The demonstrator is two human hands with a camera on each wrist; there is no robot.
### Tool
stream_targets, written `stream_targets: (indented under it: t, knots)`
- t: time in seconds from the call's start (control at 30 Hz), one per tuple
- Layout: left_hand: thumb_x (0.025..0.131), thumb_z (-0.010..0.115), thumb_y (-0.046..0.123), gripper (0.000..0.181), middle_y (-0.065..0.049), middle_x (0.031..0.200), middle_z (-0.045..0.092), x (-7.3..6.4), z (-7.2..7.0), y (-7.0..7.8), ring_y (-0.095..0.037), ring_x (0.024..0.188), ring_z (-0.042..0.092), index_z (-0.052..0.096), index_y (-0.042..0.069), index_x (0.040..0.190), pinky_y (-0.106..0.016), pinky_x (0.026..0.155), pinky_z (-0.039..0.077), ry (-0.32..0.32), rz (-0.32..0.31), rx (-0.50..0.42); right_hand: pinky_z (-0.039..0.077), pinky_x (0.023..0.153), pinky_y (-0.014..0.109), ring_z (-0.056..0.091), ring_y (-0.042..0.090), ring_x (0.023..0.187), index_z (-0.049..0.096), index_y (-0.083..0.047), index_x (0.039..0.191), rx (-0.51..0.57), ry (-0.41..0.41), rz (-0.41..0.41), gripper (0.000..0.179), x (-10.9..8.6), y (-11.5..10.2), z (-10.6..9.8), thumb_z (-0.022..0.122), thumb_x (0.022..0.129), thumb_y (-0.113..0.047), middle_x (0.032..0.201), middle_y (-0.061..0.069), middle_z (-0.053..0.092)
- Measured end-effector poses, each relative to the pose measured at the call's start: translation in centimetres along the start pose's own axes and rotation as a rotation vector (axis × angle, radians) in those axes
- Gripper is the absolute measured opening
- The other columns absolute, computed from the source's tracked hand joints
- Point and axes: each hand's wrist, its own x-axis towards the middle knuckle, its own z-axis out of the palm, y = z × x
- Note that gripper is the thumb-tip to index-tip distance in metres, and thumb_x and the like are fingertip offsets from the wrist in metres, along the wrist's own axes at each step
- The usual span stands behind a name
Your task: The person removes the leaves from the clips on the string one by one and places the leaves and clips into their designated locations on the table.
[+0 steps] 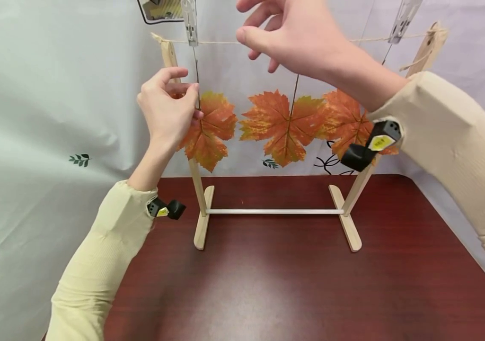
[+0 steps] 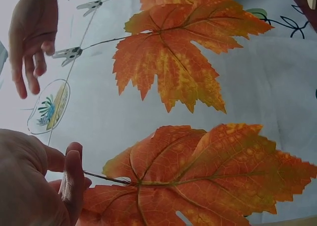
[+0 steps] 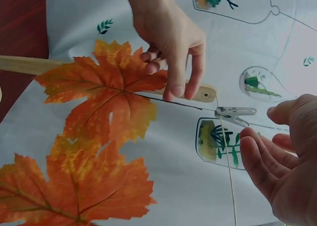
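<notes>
Head view: left hand (image 1: 164, 106) with thumb and index tips parted beside the stem (image 1: 197, 71) of an orange leaf (image 1: 213, 127); any pinch impossible to tell; leaf blade just beyond and below the fingers. Right hand (image 1: 297, 38) with loosely curved, parted fingers, holding nothing. Right wrist view: clothespin (image 3: 235, 112) on twine (image 3: 229, 161), just beyond the right fingertips.

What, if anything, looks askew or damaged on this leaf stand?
Nothing looks clearly askew or damaged: all three leaves hang by their stems from clips along the string, and the wooden stand looks upright.
</notes>
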Motion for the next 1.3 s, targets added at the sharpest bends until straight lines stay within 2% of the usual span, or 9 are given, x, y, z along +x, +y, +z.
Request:
stream_targets:
  t: [0.2, 0.43, 0.57, 0.67, 0.83, 0.97, 1.1, 1.3]
  knots:
    - [0.091, 0.067, 0.014, 0.027, -0.011, 0.091, 0.075, 0.1, 0.3, 0.0, -0.009, 0.046, 0.062, 0.071, 0.007, 0.117, -0.020, 0.049, 0.052, 0.015, 0.020, 0.071, 0.051, 0.064, 0.028, 0.066, 0.019, 0.086, 0.055, -0.016, 0.136, 0.014, -0.029, 0.056, 0.045, 1.6, -0.8, 0.8, 0.067, 0.095, -0.030, 0.115, 0.002, 0.065]
    - [0.091, 0.067, 0.016, 0.029, -0.008, 0.092, 0.076, 0.1, 0.8, -0.1, -0.005, 0.045, 0.061, 0.071, 0.008, 0.119, -0.018, 0.053, 0.051, 0.024, 0.025, 0.122, 0.052, 0.067, 0.028, 0.065, 0.014, 0.085, 0.054, -0.014, 0.138, -0.066, -0.027, 0.038, 0.046, 2.9, -1.3, 1.5, 0.064, 0.096, -0.031, 0.115, 0.000, 0.064]
    - [0.091, 0.067, 0.016, 0.030, -0.008, 0.092, 0.076, 0.1, 1.0, -0.2, -0.006, 0.045, 0.060, 0.071, 0.008, 0.120, -0.018, 0.058, 0.051, 0.027, 0.026, 0.123, 0.052, 0.066, 0.026, 0.064, 0.013, 0.083, 0.053, -0.014, 0.138, -0.049, -0.038, 0.064, 0.046, 3.8, -1.5, 2.0, 0.063, 0.096, -0.030, 0.115, 0.000, 0.064]
    - [0.092, 0.067, 0.016, 0.030, -0.009, 0.092, 0.075, 0.1, 1.2, -0.2, -0.009, 0.045, 0.060, 0.070, 0.008, 0.120, -0.019, 0.055, 0.051, 0.018, 0.027, 0.106, 0.052, 0.065, 0.025, 0.063, 0.012, 0.083, 0.052, -0.015, 0.139, -0.023, -0.051, 0.097, 0.046, 4.4, -1.7, 2.4, 0.064, 0.096, -0.030, 0.116, 0.000, 0.063]
    - [0.093, 0.066, 0.017, 0.030, -0.008, 0.092, 0.076, 0.2, 1.5, -0.2, -0.009, 0.046, 0.060, 0.070, 0.008, 0.121, -0.020, 0.052, 0.049, 0.027, 0.037, 0.120, 0.052, 0.066, 0.023, 0.060, 0.009, 0.080, 0.049, -0.015, 0.143, -0.048, -0.082, 0.127, 0.050, 5.4, -2.1, 2.9, 0.062, 0.098, -0.032, 0.123, 0.000, 0.061]
    - [0.092, 0.065, 0.016, 0.029, -0.008, 0.091, 0.076, 0.4, 1.8, 0.0, -0.007, 0.045, 0.059, 0.071, 0.008, 0.119, -0.019, 0.061, 0.049, 0.045, 0.056, 0.146, 0.047, 0.071, 0.022, 0.056, 0.008, 0.074, 0.052, -0.018, 0.141, -0.051, -0.114, 0.182, 0.046, 6.3, -2.4, 2.8, 0.060, 0.099, -0.037, 0.125, -0.001, 0.059]
    - [0.091, 0.065, 0.014, 0.027, -0.009, 0.088, 0.075, 0.6, 1.9, 0.0, -0.004, 0.045, 0.058, 0.072, 0.007, 0.117, -0.017, 0.075, 0.049, 0.057, 0.062, 0.154, 0.044, 0.075, 0.023, 0.052, 0.007, 0.077, 0.056, -0.019, 0.134, -0.067, -0.150, 0.195, 0.039, 7.0, -2.6, 2.7, 0.056, 0.101, -0.040, 0.121, -0.003, 0.056]
    - [0.092, 0.066, 0.015, 0.027, -0.008, 0.087, 0.075, 0.5, 2.0, -0.3, -0.004, 0.045, 0.058, 0.072, 0.007, 0.117, -0.019, 0.080, 0.048, 0.063, 0.067, 0.164, 0.042, 0.073, 0.022, 0.052, 0.010, 0.067, 0.055, -0.018, 0.136, -0.055, -0.162, 0.235, 0.043, 7.5, -2.8, 2.9, 0.058, 0.100, -0.041, 0.122, -0.002, 0.058]
